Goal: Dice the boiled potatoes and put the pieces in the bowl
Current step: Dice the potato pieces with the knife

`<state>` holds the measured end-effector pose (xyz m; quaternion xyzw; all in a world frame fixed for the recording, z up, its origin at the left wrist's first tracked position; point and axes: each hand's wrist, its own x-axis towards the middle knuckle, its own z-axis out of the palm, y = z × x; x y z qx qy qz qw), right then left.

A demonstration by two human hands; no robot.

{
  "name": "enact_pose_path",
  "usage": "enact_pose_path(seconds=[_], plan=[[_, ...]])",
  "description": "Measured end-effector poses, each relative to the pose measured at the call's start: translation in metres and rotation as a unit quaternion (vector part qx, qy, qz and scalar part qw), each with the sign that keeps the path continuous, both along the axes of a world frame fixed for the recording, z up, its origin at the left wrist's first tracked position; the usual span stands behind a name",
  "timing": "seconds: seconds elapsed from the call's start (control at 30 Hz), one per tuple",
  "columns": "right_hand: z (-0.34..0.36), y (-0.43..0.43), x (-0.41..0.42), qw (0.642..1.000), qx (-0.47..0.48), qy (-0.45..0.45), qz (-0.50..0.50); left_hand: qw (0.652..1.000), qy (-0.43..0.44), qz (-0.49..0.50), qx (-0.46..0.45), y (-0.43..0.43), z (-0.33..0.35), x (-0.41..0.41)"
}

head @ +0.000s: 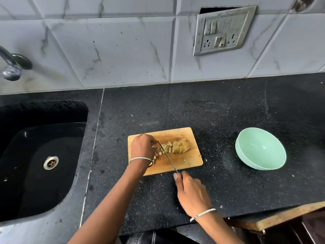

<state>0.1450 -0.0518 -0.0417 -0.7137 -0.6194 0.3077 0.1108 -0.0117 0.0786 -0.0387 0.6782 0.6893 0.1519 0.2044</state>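
Note:
A wooden cutting board (190,161) lies on the black counter. On it sits a sliced boiled potato (181,146), with several cut pieces (166,149) to its left. My left hand (143,147) rests over the left end of the pieces, fingers curled on them. My right hand (190,192) grips the handle of a knife (168,158), whose blade runs diagonally across the board, tip near my left fingers. A mint-green bowl (246,155) stands empty to the right of the board.
A black sink (35,155) with a metal drain is set into the counter at the left, a tap (12,66) above it. A switch panel (223,30) hangs on the tiled wall. The counter's front edge runs at the lower right.

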Motion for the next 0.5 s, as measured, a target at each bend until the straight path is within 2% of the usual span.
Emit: enact_pose_path(seconds=[0.13, 0.5], plan=[[-0.006, -0.001, 0.003, 1.0, -0.009, -0.02, -0.008, 0.999, 0.028, -0.021, -0.005, -0.002, -0.005, 0.0], [-0.006, 0.001, 0.002, 1.0, 0.018, -0.013, -0.018, 0.999, 0.019, -0.03, 0.001, -0.001, -0.014, 0.005]])
